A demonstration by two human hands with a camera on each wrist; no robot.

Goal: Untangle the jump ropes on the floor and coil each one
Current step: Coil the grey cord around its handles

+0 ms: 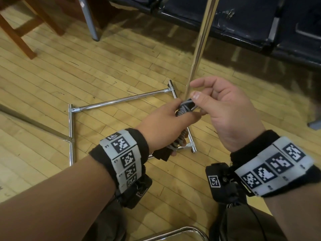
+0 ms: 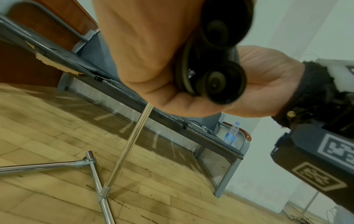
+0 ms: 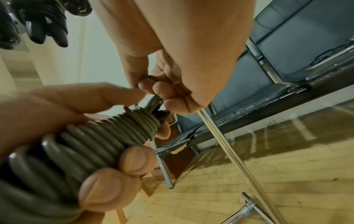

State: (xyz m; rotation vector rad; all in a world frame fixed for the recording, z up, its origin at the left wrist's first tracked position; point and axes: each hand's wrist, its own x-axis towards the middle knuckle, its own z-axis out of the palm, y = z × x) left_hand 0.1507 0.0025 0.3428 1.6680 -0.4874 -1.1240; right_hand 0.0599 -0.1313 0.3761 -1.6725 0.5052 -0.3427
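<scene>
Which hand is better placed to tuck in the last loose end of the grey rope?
Probably the right hand: it already pinches the loose end, while the left hand grips the coiled rope and handles.

The left hand (image 3: 63, 121) grips a tightly wound grey jump rope coil (image 3: 99, 139), its fingertips (image 3: 137, 160) curled round the turns. Just beyond the coil's far end, the right hand (image 3: 172, 84) pinches the rope's loose end (image 3: 153, 103). Beyond the coil, a chrome pole (image 3: 235, 157) slants over the wooden floor (image 3: 229, 189).
</scene>
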